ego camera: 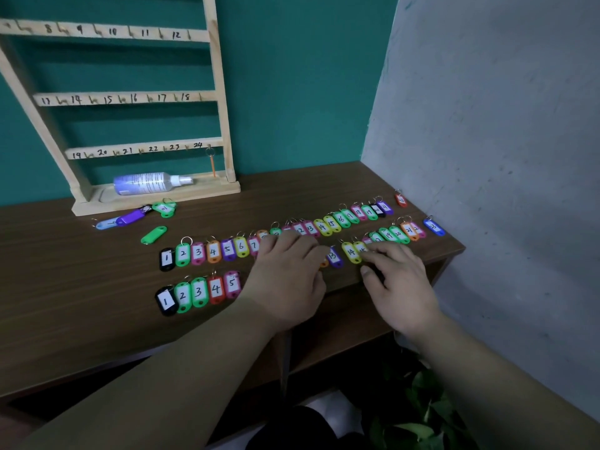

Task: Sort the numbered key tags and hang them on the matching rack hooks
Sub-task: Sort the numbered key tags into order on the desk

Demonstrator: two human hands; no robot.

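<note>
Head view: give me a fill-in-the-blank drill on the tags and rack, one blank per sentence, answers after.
1. The one tag already hanging on the rack is on hook number ____.
2. The near row of tags visibly starts with a black 1 and runs up to ____ before the left hand covers it.
3. Lying on the rack's base is a spray ____.
4. The tag between the left hand and the right hand is purple and numbered ____.

Missing words: 24; 5; bottle; 13
</note>
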